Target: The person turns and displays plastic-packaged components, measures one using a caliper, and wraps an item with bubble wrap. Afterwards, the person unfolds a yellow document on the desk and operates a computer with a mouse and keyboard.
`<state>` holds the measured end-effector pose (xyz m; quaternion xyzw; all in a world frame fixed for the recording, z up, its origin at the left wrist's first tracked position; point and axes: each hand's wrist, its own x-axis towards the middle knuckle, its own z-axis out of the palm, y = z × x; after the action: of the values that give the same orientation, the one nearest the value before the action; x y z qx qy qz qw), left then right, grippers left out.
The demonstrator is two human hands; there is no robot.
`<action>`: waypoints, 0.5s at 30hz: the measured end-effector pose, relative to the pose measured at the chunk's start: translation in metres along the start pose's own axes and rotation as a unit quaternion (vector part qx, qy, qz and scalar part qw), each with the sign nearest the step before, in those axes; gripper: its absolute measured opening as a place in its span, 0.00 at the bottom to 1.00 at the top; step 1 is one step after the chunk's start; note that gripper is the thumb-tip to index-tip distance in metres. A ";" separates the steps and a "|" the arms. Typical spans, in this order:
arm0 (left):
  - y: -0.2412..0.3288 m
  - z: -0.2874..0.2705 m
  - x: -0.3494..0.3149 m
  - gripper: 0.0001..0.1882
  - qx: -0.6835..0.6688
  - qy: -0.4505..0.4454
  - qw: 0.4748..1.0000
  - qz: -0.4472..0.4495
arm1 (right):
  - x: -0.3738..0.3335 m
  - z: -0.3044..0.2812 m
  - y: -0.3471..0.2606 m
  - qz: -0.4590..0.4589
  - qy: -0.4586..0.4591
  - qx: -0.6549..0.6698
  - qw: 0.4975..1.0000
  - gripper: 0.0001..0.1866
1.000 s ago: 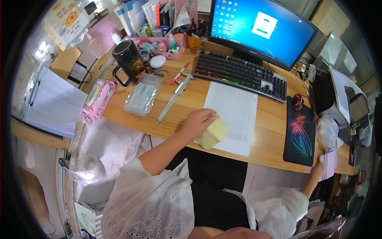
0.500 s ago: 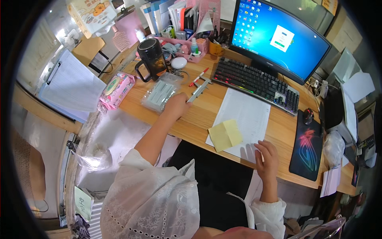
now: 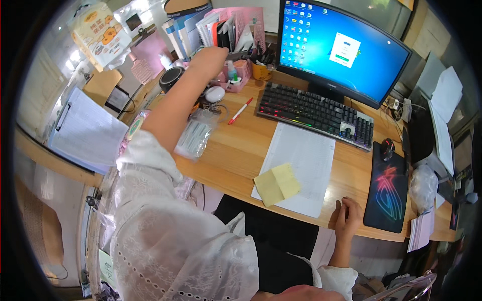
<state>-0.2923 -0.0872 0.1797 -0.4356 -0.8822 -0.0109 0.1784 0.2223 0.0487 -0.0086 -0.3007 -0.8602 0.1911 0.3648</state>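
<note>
My left hand reaches over the pink desk organizer, its fingers closed. The caliper it held is mostly hidden; a dull grey strip shows beyond the fingers. My forearm passes in front of the dark mug and the pink wipes pack. Below the organizer are a white oval object, a red and white pen and a clear bag of grey pieces. At the front desk edge rests my right hand, empty, fingers loosely bent and apart, near a white sheet with creased yellow paper on it.
A black keyboard lies before the lit monitor. The mouse sits on a black mouse pad at right. Folders and an orange pen cup stand at the back. A clipboard is at left.
My left hand has moved up and away from beside the bagged pieces to the organizer, and the caliper no longer shows on the desk. My right hand has shifted slightly right and down.
</note>
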 end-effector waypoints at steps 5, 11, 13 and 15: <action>-0.018 0.039 0.066 0.11 0.081 -0.063 0.995 0.010 | 0.002 0.006 0.002 0.005 0.016 -0.002 1.000 0.07; -0.017 0.073 0.092 0.11 0.076 -0.088 0.991 -0.068 | 0.007 0.008 0.001 0.028 0.010 -0.009 1.000 0.07; -0.016 0.086 0.099 0.13 0.068 -0.120 0.988 -0.068 | 0.009 0.009 0.000 0.024 0.004 -0.023 0.999 0.07; -0.019 0.096 0.106 0.13 0.058 -0.104 0.990 -0.077 | 0.009 0.009 -0.001 0.028 0.002 -0.026 0.999 0.07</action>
<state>-0.3953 -0.0006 0.1265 -0.3543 -0.9259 0.0717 0.1094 0.2102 0.0531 -0.0098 -0.3342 -0.8557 0.1779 0.3527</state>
